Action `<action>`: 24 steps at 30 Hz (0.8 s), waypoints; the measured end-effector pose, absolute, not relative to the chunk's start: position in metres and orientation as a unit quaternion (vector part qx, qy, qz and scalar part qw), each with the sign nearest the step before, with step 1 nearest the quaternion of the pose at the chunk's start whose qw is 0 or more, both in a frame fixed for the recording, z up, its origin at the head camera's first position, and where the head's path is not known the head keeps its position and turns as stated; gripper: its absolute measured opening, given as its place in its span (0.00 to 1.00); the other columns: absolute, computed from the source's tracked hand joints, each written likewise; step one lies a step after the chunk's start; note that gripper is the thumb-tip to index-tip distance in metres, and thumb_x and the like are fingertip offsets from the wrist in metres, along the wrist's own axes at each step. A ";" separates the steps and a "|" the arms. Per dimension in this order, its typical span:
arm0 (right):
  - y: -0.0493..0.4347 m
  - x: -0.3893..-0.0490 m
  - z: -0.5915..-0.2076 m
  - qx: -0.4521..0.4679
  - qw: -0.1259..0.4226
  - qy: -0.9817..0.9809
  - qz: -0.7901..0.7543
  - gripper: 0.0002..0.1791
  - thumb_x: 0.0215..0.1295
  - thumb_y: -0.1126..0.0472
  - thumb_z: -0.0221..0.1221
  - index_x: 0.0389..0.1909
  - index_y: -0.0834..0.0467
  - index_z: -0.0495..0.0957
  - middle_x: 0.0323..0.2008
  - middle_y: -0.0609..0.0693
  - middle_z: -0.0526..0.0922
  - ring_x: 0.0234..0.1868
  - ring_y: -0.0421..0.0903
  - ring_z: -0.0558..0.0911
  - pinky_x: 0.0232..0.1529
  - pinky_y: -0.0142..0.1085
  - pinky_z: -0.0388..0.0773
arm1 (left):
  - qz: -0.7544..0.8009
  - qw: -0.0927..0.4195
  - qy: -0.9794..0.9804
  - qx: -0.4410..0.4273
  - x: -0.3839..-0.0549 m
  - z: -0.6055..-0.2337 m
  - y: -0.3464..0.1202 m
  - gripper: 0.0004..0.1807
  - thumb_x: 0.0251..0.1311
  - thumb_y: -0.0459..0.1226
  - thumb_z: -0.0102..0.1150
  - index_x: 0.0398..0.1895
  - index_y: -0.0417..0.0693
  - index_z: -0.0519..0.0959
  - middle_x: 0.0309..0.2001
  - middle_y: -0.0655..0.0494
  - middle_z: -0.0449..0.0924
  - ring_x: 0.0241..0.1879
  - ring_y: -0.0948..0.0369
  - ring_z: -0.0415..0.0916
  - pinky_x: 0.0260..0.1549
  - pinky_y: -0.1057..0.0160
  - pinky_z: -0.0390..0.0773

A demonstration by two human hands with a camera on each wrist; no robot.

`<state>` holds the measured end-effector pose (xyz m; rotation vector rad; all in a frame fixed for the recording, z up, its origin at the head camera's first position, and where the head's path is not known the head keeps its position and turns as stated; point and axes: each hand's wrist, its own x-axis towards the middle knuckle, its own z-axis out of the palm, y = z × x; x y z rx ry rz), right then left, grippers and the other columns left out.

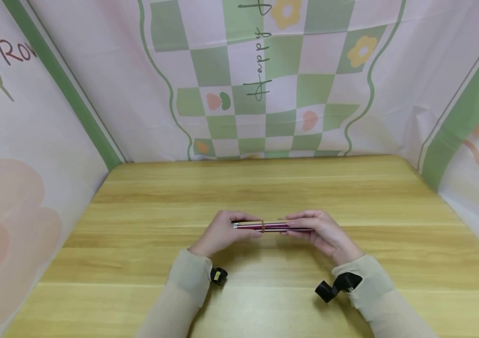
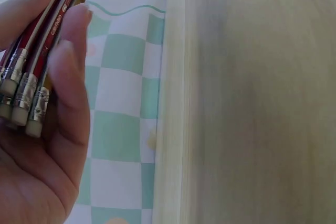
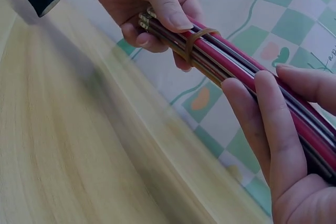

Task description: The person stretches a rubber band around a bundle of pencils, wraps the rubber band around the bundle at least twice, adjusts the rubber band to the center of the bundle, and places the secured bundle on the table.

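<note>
A bundle of pencils (image 1: 276, 227), striped red and dark with white erasers in silver ferrules, is held level above the table. One tan rubber band (image 3: 189, 45) circles the bundle near its middle. My left hand (image 1: 225, 231) grips the eraser end, its thumb and fingertips close to the band. The other end is held by my right hand (image 1: 321, 234), thumb on one side and fingers on the other. In the left wrist view the erasers (image 2: 21, 114) point back toward the left palm. The far tips of the pencils are hidden by the right hand.
The wood-grain table (image 1: 239, 192) extends around both hands. A printed cloth with green checks (image 1: 247, 112) hangs behind its back edge, and more cloth hangs at both sides. Black wrist cameras (image 1: 325, 291) are strapped at both sleeves.
</note>
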<state>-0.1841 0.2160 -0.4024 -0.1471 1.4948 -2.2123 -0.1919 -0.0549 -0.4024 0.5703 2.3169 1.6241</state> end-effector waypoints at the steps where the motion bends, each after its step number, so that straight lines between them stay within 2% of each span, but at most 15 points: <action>1: 0.217 -0.184 -0.402 -0.052 0.230 0.545 -0.805 0.15 0.68 0.75 0.54 0.36 0.58 0.87 0.42 0.55 0.89 0.39 0.50 0.89 0.43 0.31 0.84 | 0.563 0.133 0.793 0.191 -0.192 -0.403 -0.056 0.18 0.50 0.43 0.76 0.46 0.54 0.87 0.42 0.51 0.88 0.30 0.63 0.82 0.32 0.61 0.84; 6: 0.218 -0.185 -0.402 -0.034 0.213 0.560 -0.800 0.13 0.72 0.68 0.54 0.36 0.56 0.87 0.39 0.55 0.88 0.38 0.48 0.89 0.42 0.29 0.83 | 0.558 0.128 0.801 0.176 -0.193 -0.402 -0.058 0.18 0.52 0.45 0.75 0.47 0.54 0.87 0.40 0.51 0.88 0.22 0.62 0.77 0.24 0.58 0.82; 9: 0.217 -0.185 -0.402 -0.029 0.214 0.567 -0.795 0.13 0.72 0.68 0.54 0.35 0.56 0.87 0.37 0.56 0.88 0.37 0.47 0.89 0.43 0.29 0.83 | 0.542 0.109 0.812 0.185 -0.191 -0.399 -0.057 0.17 0.51 0.45 0.75 0.46 0.54 0.87 0.41 0.54 0.88 0.28 0.61 0.80 0.30 0.60 0.83; 13: 0.217 -0.185 -0.400 -0.043 0.230 0.561 -0.794 0.13 0.71 0.70 0.54 0.37 0.57 0.87 0.39 0.57 0.87 0.39 0.48 0.89 0.44 0.29 0.83 | 0.492 0.070 0.838 0.227 -0.189 -0.393 -0.054 0.16 0.52 0.46 0.74 0.45 0.55 0.87 0.40 0.59 0.89 0.36 0.62 0.82 0.37 0.65 0.81; 17: 0.216 -0.183 -0.399 -0.054 0.241 0.553 -0.796 0.13 0.71 0.72 0.53 0.38 0.58 0.87 0.41 0.58 0.87 0.40 0.48 0.89 0.45 0.28 0.82 | 0.453 0.044 0.855 0.248 -0.187 -0.389 -0.052 0.16 0.53 0.46 0.74 0.45 0.54 0.87 0.39 0.60 0.89 0.35 0.66 0.81 0.37 0.67 0.80; 24: 0.213 -0.182 -0.400 -0.056 0.240 0.566 -0.787 0.14 0.71 0.71 0.53 0.37 0.56 0.87 0.39 0.54 0.88 0.39 0.47 0.89 0.45 0.27 0.82 | 0.446 0.041 0.857 0.254 -0.186 -0.389 -0.048 0.17 0.54 0.44 0.73 0.47 0.50 0.87 0.41 0.57 0.89 0.34 0.67 0.81 0.36 0.68 0.81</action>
